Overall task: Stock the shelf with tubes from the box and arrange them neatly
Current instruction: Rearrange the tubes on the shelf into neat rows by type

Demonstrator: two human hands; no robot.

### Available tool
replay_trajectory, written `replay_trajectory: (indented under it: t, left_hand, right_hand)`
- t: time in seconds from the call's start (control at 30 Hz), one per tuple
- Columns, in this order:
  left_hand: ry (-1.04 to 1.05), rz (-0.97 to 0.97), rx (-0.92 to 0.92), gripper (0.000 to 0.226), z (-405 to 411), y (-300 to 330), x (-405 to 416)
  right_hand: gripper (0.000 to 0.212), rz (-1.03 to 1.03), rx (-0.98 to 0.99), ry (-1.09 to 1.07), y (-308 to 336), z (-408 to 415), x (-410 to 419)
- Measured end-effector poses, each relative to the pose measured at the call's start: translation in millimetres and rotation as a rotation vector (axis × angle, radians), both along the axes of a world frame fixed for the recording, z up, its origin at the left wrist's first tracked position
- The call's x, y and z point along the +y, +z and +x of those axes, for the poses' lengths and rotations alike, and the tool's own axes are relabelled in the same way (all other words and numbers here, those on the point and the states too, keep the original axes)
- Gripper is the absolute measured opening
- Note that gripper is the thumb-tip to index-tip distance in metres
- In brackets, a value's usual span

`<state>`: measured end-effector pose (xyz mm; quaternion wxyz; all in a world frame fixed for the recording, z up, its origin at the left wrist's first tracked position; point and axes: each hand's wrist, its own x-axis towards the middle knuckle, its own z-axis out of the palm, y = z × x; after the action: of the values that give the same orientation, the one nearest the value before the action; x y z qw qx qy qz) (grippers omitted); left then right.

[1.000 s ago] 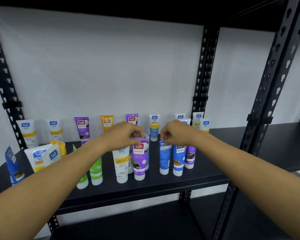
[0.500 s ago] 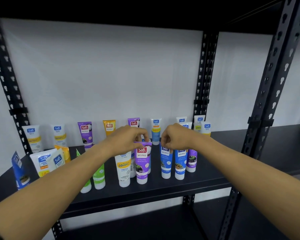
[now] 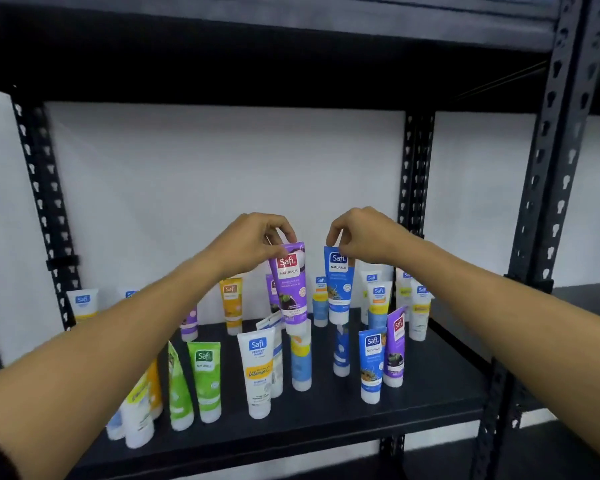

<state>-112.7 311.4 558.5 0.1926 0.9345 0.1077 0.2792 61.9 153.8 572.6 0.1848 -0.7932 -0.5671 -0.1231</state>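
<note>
Grip, head view: both hands pinch a tube by its flat crimped top. The left hand [image 3: 253, 242] holds the purple tube [image 3: 289, 289]; the right hand [image 3: 361, 237] holds the blue tube [image 3: 338, 289].
Where the tubes are: both hang cap-down, lifted clear above the shelf [image 3: 413, 382], side by side but apart, over the middle of the standing group.
Step in hand: judged to be moving these two to tidier spots.
Doing it well: lower each straight down onto its cap in a bare gap, label facing out, and let go only once it stands; a swinging cap could topple the white tube [image 3: 258, 372] or its neighbours.
Count: two tubes held; two green tubes [image 3: 207, 379] stand front left; roughly twenty stand in all, though the arms hide some.
Box: not in view.
</note>
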Motion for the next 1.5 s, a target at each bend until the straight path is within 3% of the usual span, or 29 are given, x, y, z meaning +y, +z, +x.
replay_trajectory:
  t: [0.2,0.37,1.0,1.5]
  left_hand:
    - [0.053,0.061,-0.095,0.023,6.9,43.0,14.8]
    - [0.107,0.099,-0.111,0.023,19.3,44.0,31.4]
    - [0.114,0.101,0.175,0.018,80.1,-60.9,112.1]
    - [0.116,0.12,0.289,0.023,85.2,-109.9,113.7]
  right_hand:
    - [0.01,0.107,-0.052,-0.016,41.4,2.1,13.9]
    - [0.013,0.131,-0.067,-0.034,43.0,10.2,32.8]
    - [0.015,-0.121,0.034,-0.037,-65.0,82.7,103.5]
    - [0.012,-0.241,0.083,0.017,-113.2,100.6,118.2]
